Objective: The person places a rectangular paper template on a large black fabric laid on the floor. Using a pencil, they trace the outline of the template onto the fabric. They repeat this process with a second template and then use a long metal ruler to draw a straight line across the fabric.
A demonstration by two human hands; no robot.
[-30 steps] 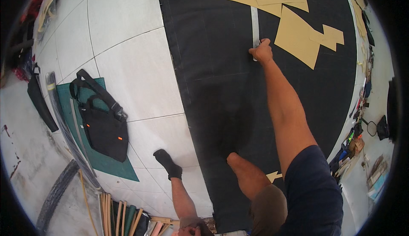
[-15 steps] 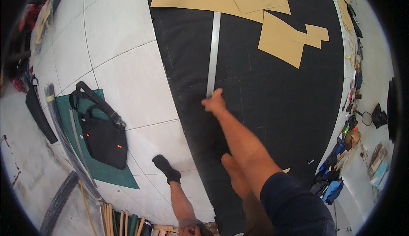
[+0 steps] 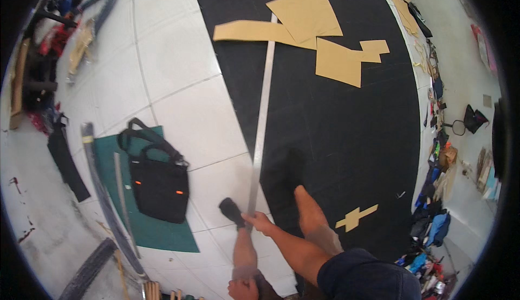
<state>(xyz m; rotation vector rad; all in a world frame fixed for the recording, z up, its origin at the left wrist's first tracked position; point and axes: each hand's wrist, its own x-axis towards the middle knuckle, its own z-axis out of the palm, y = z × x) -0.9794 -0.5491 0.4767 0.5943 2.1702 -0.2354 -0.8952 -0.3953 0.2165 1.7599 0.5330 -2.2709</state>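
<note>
My right hand (image 3: 260, 222) grips the near end of a long metal straightedge (image 3: 263, 107). The bar runs away from me, over the white tile and the black fabric sheet (image 3: 336, 148), and its far part passes beneath tan cardboard pattern pieces (image 3: 306, 13). My left hand (image 3: 243, 288) rests low by my bent knee at the bottom edge, its fingers curled; whatever may be inside them is hidden. Just beyond the bar's near end is my foot in a dark sock (image 3: 232, 211). A small cross-shaped cardboard piece (image 3: 353, 218) lies on the fabric to the right.
On the left, a black bag (image 3: 160, 189) lies on a green cutting mat (image 3: 181, 240), beside a thin metal strip (image 3: 123, 202) and a long wrapped roll (image 3: 103, 191). Clutter (image 3: 436, 229) lines the right wall. My bare leg (image 3: 311, 208) stands on the fabric.
My right hand has drawn the straightedge toward me and left, from over the black fabric to above the tile beside my socked foot. The view has shifted, bringing the cross-shaped piece into sight.
</note>
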